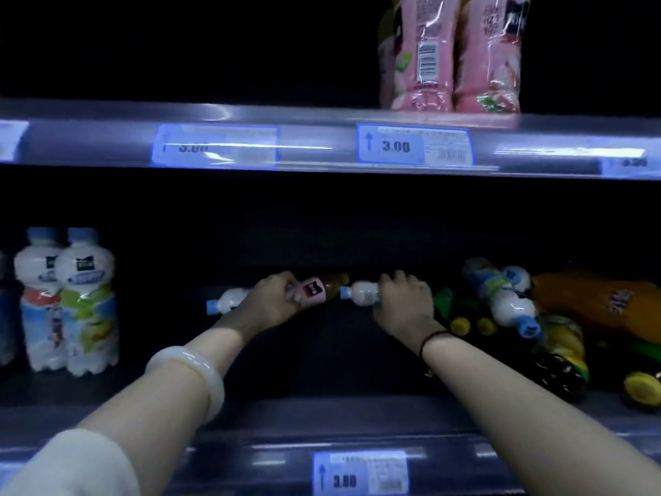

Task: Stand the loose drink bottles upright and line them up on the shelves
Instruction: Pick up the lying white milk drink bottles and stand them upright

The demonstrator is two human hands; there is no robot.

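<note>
On the dark middle shelf (322,406) my left hand (266,304) grips a pink-labelled bottle (318,288) that lies on its side, its brownish end to the right. A white blue-capped bottle (225,302) lies just left of that hand. My right hand (406,302) grips another white bottle (361,293) lying with its blue cap to the left. Two white bottles (68,302) stand upright at the left. To the right is a heap of fallen bottles: a white one (508,302), an orange one (601,302), and dark yellow-capped ones (558,366).
The upper shelf (322,145) carries price tags along its edge and two pink bottles (450,55) standing upright at the right. A price tag reading 3.00 (359,474) sits on the lower shelf's front rail. The shelf's back is dark.
</note>
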